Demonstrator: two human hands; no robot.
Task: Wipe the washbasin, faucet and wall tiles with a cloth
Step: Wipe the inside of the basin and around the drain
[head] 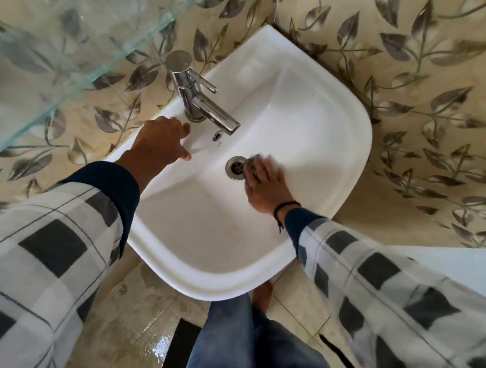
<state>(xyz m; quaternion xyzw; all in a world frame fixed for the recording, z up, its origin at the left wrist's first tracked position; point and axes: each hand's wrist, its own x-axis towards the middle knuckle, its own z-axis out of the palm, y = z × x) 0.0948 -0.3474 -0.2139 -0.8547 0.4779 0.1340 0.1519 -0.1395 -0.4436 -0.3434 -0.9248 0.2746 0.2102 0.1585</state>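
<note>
Step now: While the basin floor is being rubbed, the washbasin (211,243) is judged to be the part in hand; the faucet and tiles look not yet reached.
Right hand: The right hand (265,188) is laid flat, fingers spread, and pressed down on a cloth (250,163). The cloth is mostly hidden and blurred, so little of it can be told.
Cloth place: It is kept under the right fingertips, touching the edge of the drain (236,168).
Left hand: The left hand (161,140) is open and empty, fingers resting on the basin ledge.
Faucet: The faucet (198,98) is found just beside the left fingers, above the right hand.
Wall tiles: The wall tiles (401,86) are seen behind and beside both hands.
Next move: The cloth probably needs to be swept up the basin sides, then lifted to the faucet.
</note>
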